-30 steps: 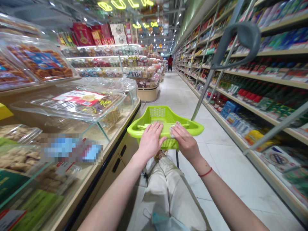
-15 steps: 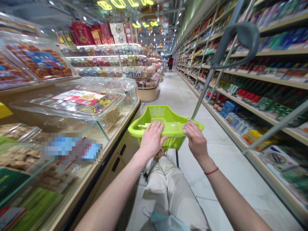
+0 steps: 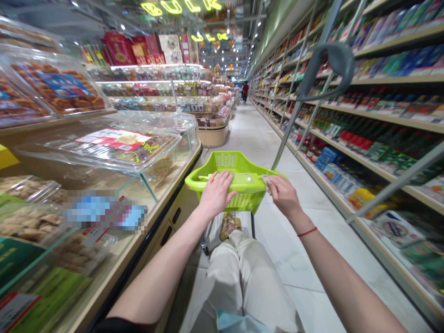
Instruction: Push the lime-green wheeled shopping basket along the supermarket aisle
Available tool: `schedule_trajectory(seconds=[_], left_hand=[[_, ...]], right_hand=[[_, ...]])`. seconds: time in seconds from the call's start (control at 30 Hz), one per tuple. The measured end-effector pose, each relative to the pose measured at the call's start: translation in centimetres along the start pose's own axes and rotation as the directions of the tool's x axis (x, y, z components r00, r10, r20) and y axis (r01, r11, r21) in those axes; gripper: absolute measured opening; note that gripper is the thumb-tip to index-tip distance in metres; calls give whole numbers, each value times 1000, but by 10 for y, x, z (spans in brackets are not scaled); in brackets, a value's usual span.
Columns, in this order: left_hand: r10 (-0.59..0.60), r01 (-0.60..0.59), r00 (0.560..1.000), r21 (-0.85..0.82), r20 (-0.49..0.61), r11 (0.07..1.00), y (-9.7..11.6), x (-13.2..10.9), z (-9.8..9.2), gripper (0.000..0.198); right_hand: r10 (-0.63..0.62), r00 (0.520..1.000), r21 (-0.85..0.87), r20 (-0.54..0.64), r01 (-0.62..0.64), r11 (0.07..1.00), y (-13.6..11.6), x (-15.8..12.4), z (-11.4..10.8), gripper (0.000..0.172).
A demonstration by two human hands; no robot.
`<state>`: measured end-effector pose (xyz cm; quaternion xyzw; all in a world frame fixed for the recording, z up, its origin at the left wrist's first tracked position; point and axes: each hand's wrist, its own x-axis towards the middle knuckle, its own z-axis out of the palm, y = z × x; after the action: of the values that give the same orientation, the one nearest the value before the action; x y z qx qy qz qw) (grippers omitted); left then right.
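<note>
A green plastic shopping basket (image 3: 227, 157) sits in front of me at the top of a wheeled frame (image 3: 253, 225). My left hand (image 3: 217, 193) lies flat over its near rim, fingers stretched forward onto the green handle (image 3: 245, 179) and thumb apart. At the right end of the rim, the fingers of my right hand (image 3: 283, 194) are closed on a crumpled white tissue (image 3: 266, 178), which touches the green plastic. The undersides of both hands are hidden.
Glass-edged display cases (image 3: 145, 185) with packed snacks line the left. Stocked shelves (image 3: 374, 115) run along the right. A grey loop handle (image 3: 326, 71) on a metal pole rises right of the basket. Far down the aisle (image 3: 239, 122) is a person (image 3: 245, 91). My shoe (image 3: 229, 226) shows below.
My right hand has shifted slightly left along the rim with the tissue. The grey loop handle has moved left and a little down. My left hand stays on the basket, shifted slightly.
</note>
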<state>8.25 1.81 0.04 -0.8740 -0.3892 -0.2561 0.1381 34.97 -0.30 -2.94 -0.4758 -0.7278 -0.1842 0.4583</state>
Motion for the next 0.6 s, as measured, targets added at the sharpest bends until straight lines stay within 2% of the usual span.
schedule_trajectory(seconds=[0.2,0.3,0.4,0.47,0.53,0.6], left_hand=[[60,-62,997,46,46,997,-38,15,10,58],[4,-12,996,95,87,995,-53,28,16,58],[-93,81,993,145,78,986,-63,40,23,55],[-161,152,986,155,43,976,-65,47,29,54],[-189,186,982,122,20,975,-58,54,34,60],[-135,134,989,22,62,991,-43,62,38,68]], right_hand=[[27,1000,-19,-5,-27,999,-6,7,23,33],[54,998,-41,-41,-56,998,-9,13,37,34],[115,991,-23,-65,-117,993,-13,26,52,37],[212,975,21,-69,-211,977,-16,38,59,41],[343,937,93,-60,-337,937,-18,51,64,45],[459,888,211,-30,-443,871,-17,65,67,47]])
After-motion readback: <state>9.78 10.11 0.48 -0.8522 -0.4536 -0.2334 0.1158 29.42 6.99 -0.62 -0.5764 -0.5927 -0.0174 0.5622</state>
